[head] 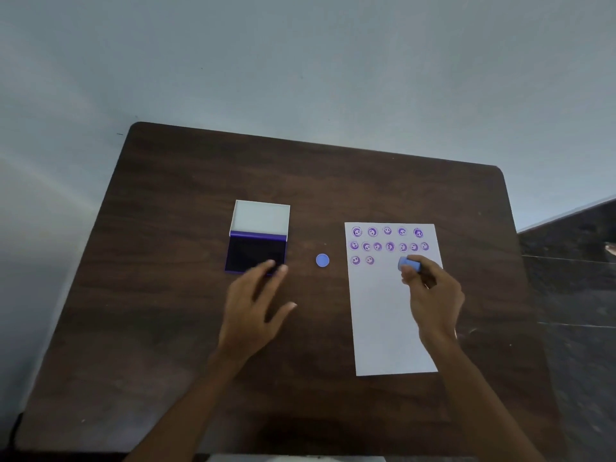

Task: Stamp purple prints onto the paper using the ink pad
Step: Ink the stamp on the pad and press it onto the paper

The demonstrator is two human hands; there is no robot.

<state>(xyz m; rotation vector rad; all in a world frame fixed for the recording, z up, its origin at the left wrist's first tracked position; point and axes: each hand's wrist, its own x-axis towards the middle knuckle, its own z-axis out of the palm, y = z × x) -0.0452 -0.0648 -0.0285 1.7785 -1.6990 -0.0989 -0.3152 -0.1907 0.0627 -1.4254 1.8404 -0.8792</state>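
Note:
A white sheet of paper lies on the right of the dark wooden table, with several round purple prints in rows near its top edge. My right hand holds a small blue stamp tilted just over the paper, right of the third row's two prints. The purple ink pad sits open at centre left, its white lid tipped back. My left hand rests with fingers spread, fingertips at the pad's near right corner.
A small round blue cap lies on the table between the ink pad and the paper. A pale wall stands behind the table's far edge. Dark flooring shows to the right of the table.

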